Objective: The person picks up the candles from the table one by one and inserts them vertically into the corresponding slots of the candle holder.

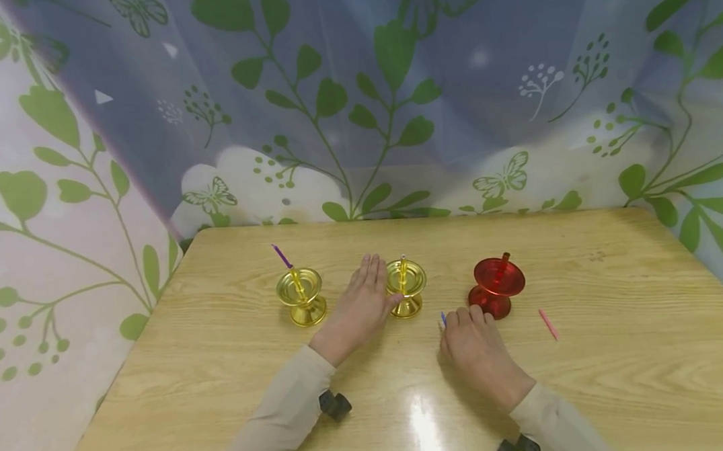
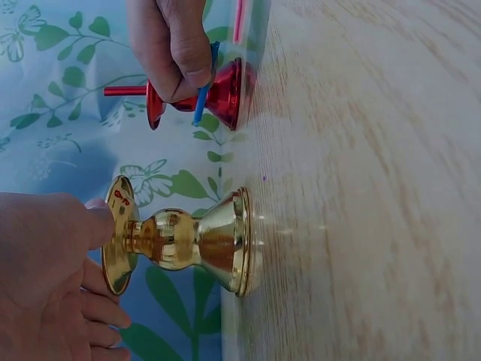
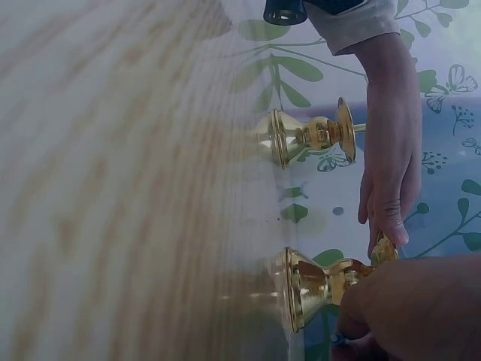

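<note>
My left hand [image 1: 360,305] reaches to the middle gold candle holder [image 1: 409,308], its fingers extended along the left side and its thumb at the dish rim. In the left wrist view the gold holder [image 2: 174,239] stands on its base with the thumb tip at the rim. A thin blue candle [image 2: 201,107] is pinched between thumb and fingers of my right hand [image 1: 479,351], just above the table. The right hand is in front of the red candle holder [image 1: 501,283] and partly overlaps it.
At the left stands another gold candle holder [image 1: 308,313] with a purple candle [image 1: 282,256] leaning in it. A pink candle [image 1: 548,324] lies on the wooden table [image 1: 639,348] to the right of the red holder. A patterned cloth [image 1: 357,118] hangs behind the table.
</note>
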{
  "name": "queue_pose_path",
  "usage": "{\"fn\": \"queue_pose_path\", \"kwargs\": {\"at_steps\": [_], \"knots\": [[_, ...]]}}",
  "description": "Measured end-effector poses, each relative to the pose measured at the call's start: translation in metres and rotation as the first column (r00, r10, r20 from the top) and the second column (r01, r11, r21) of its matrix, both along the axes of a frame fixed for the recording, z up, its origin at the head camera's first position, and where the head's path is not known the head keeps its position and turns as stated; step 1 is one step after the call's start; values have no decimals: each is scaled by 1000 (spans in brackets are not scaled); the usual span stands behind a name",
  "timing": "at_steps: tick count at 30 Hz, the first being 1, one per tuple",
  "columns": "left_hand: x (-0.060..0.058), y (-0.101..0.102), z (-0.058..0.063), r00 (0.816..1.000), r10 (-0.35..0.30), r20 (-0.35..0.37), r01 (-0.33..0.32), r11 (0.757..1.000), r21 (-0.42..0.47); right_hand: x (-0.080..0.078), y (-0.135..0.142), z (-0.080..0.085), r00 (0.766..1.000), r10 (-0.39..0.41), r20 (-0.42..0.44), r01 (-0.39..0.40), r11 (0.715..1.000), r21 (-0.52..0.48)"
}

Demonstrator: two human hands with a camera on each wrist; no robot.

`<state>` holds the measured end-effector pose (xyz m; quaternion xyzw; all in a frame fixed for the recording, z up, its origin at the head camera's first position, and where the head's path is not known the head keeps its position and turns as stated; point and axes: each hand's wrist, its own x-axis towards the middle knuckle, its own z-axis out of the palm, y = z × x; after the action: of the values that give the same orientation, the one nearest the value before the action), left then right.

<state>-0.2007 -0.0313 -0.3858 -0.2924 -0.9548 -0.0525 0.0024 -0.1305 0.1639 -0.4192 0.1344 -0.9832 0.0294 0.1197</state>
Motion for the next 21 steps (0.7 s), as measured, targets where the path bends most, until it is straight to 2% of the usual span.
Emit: {"fn": "queue_pose_path", "kwargs": {"at_steps": [6, 12, 21], "knots": [[-1, 1, -1, 1000, 2, -3, -2, 1000, -6, 1, 1, 2, 1000, 1, -3, -1, 1000, 2], [-2, 2, -1, 999, 17, 27, -17, 1000, 6, 1, 0, 2, 1000, 5, -6, -5, 1000, 1], [-1, 2, 0, 1000, 15, 17, -15, 1000, -11, 1, 0, 1, 1000, 11, -21, -11, 1000, -6]]}}
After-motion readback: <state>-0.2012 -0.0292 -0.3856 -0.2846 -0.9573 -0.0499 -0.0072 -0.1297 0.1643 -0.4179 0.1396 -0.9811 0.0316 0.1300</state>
